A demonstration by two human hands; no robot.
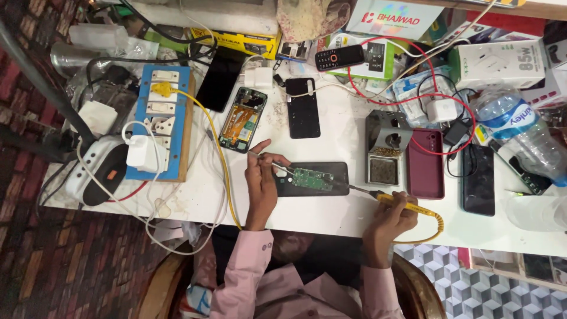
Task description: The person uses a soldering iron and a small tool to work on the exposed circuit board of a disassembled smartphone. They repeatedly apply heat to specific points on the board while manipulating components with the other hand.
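A small green circuit board (312, 178) lies on a dark phone-shaped slab (339, 172) at the near edge of the white table (331, 212). My left hand (261, 183) pinches thin metal tweezers (282, 169) whose tips reach the board's left end. My right hand (391, 220) grips a yellow-handled soldering iron (397, 203); its metal tip points left and meets the board's right end. The iron's yellow cord loops behind my right hand.
A metal soldering stand (385, 155), a maroon phone case (426, 164) and a black phone (478, 179) sit to the right. An opened phone (243, 120), a black phone (303, 108) and a blue switchboard (162, 121) lie left and behind. Boxes, cables and a water bottle (520, 133) crowd the far side.
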